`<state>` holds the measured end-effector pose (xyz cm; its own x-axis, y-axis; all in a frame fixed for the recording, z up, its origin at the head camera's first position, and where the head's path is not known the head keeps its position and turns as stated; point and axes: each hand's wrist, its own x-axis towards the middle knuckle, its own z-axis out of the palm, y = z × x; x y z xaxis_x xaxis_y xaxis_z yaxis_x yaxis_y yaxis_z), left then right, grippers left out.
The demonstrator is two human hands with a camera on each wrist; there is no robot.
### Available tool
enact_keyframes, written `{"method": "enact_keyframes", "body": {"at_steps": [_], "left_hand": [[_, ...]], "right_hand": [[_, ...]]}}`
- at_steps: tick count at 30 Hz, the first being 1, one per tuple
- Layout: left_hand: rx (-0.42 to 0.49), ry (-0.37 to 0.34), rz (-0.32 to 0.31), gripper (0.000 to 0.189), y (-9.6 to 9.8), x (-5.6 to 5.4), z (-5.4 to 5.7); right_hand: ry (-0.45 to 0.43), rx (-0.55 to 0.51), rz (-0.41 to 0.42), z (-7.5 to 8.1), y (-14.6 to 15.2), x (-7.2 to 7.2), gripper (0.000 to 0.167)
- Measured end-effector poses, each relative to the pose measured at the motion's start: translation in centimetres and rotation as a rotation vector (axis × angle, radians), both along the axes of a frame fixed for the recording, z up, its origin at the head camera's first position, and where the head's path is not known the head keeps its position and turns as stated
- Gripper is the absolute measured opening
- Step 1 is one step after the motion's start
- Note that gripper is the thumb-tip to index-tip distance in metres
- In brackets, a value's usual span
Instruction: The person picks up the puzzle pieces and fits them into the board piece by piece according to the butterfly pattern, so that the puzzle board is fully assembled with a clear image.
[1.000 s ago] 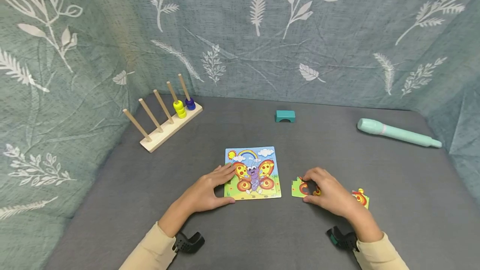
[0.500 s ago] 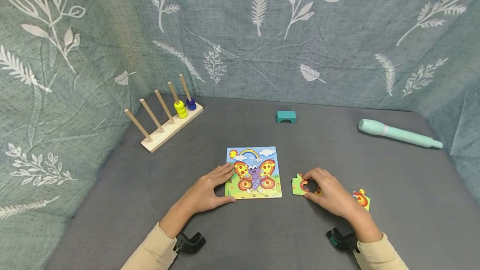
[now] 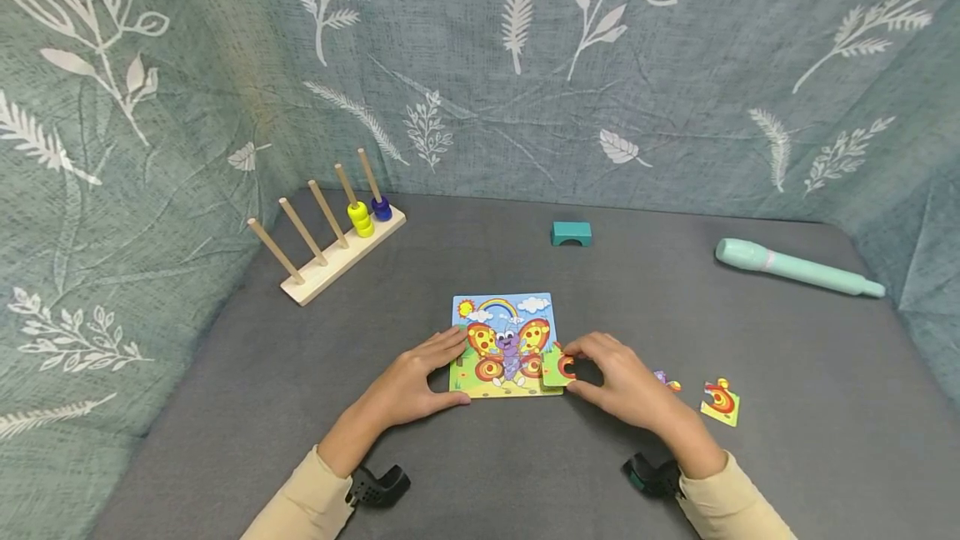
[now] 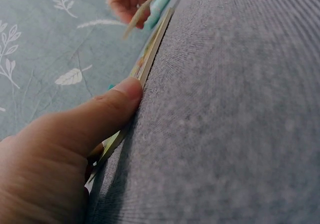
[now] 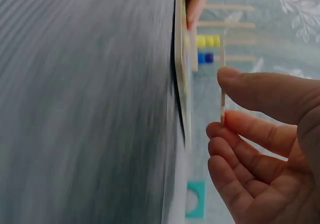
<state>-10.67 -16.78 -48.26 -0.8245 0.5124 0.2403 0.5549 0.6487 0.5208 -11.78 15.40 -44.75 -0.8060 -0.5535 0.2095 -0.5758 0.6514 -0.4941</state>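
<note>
ok so the big change in the last half second: the right hand [image 3: 618, 382] has carried a green puzzle piece [image 3: 553, 370] leftward off the grey table [image 3: 450, 473]; it's pinched between thumb and fingertips, hanging over the right edge of the butterfly board [image 3: 510, 346] in the head view, and both wrist views show it up in the air, not touching the board; i'd read that as a piece brought across but not set down, so the placing bit looks undone to me; the left hand [image 3: 414, 382] hasn't really budged, fingers relaxed and resting at the board's left side, thumb against the near edge, not clenched on anything; the move also bared more of a purple piece [image 3: 661, 377], still partly behind the right wrist, with a red-and-yellow piece [image 3: 721, 404] just beside it; as for containers, no boxes in sight; closest is the peg stand [image 3: 333, 264], yellow rings [image 3: 361, 221] on one peg, blue rings [image 3: 381, 209] on the end one, the other three pegs bare; can't tell if the board has any loose pieces in it
</note>
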Motion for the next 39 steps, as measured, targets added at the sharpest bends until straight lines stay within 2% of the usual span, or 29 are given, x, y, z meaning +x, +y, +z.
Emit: {"method": "enact_keyframes", "body": {"at_steps": [6, 11, 18, 25, 39], "left_hand": [[0.001, -0.014, -0.007, 0.077, -0.1, 0.0, 0.0], [-0.009, -0.028, -0.006, 0.077, -0.1, -0.1, -0.1], [-0.009, -0.001, -0.011, 0.076, -0.1, -0.1, -0.2], [-0.007, 0.002, -0.018, 0.076, -0.1, -0.2, -0.2], [-0.008, -0.002, -0.013, 0.076, -0.2, -0.1, -0.2]], "right_hand": [[0.027, -0.004, 0.081, -0.2, -3.1, -0.4, 0.034], [0.003, 0.002, 0.123, -0.6, -5.4, -0.7, 0.036], [0.001, 0.022, 0.176, -0.7, -8.2, -0.7, 0.035], [0.001, 0.044, 0.169, -1.2, -9.6, -0.7, 0.035], [0.091, 0.085, 0.108, -1.3, -10.3, -0.1, 0.032]]}}
